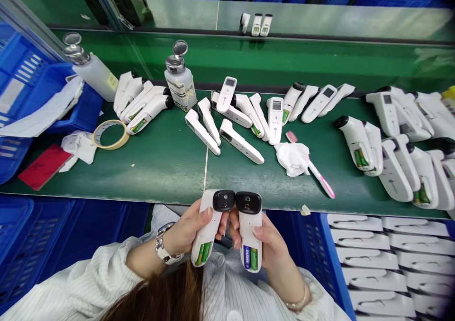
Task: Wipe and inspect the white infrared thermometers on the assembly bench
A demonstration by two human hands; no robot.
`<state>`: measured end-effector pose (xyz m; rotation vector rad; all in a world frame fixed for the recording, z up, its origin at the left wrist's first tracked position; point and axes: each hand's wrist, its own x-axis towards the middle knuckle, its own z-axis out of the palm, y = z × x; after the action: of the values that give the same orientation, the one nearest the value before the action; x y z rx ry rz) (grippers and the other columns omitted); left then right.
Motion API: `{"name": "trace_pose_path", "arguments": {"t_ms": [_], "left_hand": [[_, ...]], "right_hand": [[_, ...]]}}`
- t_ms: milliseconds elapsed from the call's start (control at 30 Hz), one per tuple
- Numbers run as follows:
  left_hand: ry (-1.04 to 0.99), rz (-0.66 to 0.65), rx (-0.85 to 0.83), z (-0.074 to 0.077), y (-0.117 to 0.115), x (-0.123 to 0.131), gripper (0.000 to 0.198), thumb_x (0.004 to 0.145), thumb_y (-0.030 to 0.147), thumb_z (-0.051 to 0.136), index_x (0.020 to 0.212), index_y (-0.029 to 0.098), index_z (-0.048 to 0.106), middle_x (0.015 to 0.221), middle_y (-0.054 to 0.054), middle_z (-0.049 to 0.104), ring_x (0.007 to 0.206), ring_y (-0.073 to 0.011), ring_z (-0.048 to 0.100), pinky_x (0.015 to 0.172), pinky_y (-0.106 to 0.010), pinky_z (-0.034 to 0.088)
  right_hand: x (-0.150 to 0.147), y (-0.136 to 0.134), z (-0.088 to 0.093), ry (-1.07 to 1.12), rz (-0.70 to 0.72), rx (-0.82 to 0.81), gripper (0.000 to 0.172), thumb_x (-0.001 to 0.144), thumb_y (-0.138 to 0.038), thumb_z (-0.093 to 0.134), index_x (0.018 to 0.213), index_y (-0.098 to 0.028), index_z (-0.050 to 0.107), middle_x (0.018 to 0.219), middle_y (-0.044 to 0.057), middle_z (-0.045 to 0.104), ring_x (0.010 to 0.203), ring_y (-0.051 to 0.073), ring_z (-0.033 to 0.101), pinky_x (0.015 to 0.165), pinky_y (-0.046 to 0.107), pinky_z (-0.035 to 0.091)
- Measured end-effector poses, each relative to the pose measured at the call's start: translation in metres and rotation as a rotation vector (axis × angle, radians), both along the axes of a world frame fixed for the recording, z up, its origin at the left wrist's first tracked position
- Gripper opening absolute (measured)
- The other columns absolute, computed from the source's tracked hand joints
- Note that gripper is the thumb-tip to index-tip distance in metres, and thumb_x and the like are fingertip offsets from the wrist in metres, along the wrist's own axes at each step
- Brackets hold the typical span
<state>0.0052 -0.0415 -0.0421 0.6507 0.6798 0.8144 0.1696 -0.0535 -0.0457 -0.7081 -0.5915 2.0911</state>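
Note:
My left hand (186, 231) is closed around a white handheld thermometer (209, 226) with its black sensor head up and green batteries showing in the open handle. My right hand (265, 240) grips a second white thermometer (249, 231), its battery bay also open with a blue and a green cell. Both are held side by side just below the near edge of the green bench (170, 169). A watch sits on my left wrist, a bracelet on my right.
Several more white thermometers (234, 117) lie across the bench and pile up at the right (398, 155). Two pump bottles (179, 82), a tape roll (110, 134), white cloths and a pink toothbrush (320, 176) lie there too. Blue crates flank me; the right one holds white covers (384, 264).

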Motion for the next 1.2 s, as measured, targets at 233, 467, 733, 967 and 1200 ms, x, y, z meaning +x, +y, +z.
{"name": "trace_pose_path", "arguments": {"t_ms": [233,467,733,967,1200], "left_hand": [[0.045,0.014,0.030,-0.002,-0.001,0.002,0.049,0.077,0.062,0.044,0.078,0.015,0.056,0.068,-0.004,0.051,0.062,-0.0164,0.052,0.058,-0.031,0.042],[0.221,0.123,0.163,0.003,0.008,-0.007,0.034,0.071,0.046,0.064,0.086,0.017,0.056,0.069,-0.001,0.056,0.063,-0.0137,0.051,0.059,-0.027,0.040],[0.622,0.245,0.426,0.038,0.026,-0.004,0.037,0.061,0.026,0.076,0.089,0.023,0.053,0.082,0.002,0.059,0.073,-0.0134,0.055,0.065,-0.024,0.043],[0.714,0.195,0.388,0.038,0.031,0.003,0.024,0.069,0.032,0.069,0.081,0.020,0.051,0.075,0.002,0.059,0.066,-0.0127,0.054,0.059,-0.023,0.043],[0.673,0.252,0.363,0.036,0.036,-0.001,0.019,0.074,0.031,0.065,0.079,0.021,0.050,0.071,0.004,0.057,0.066,-0.0113,0.055,0.058,-0.021,0.043]], "right_hand": [[-0.001,0.001,0.002,-0.001,0.000,-0.019,0.024,0.068,-0.037,0.061,0.080,-0.015,0.063,0.072,0.003,0.056,0.054,0.013,0.049,0.050,0.024,0.037],[0.000,0.001,0.000,0.014,0.018,-0.055,0.024,0.068,-0.036,0.061,0.079,-0.015,0.063,0.069,0.003,0.055,0.053,0.013,0.050,0.048,0.023,0.039],[-0.004,-0.003,-0.006,0.020,0.049,-0.076,0.022,0.070,-0.033,0.063,0.081,-0.014,0.064,0.063,0.002,0.059,0.052,0.011,0.054,0.050,0.020,0.040],[-0.008,-0.006,-0.010,0.013,0.073,-0.089,0.021,0.071,-0.033,0.062,0.078,-0.013,0.062,0.063,0.001,0.056,0.048,0.008,0.051,0.047,0.018,0.040],[-0.010,-0.009,-0.014,-0.019,0.063,-0.021,0.023,0.073,-0.035,0.058,0.076,-0.012,0.061,0.063,0.003,0.054,0.046,0.009,0.047,0.042,0.020,0.038]]}}
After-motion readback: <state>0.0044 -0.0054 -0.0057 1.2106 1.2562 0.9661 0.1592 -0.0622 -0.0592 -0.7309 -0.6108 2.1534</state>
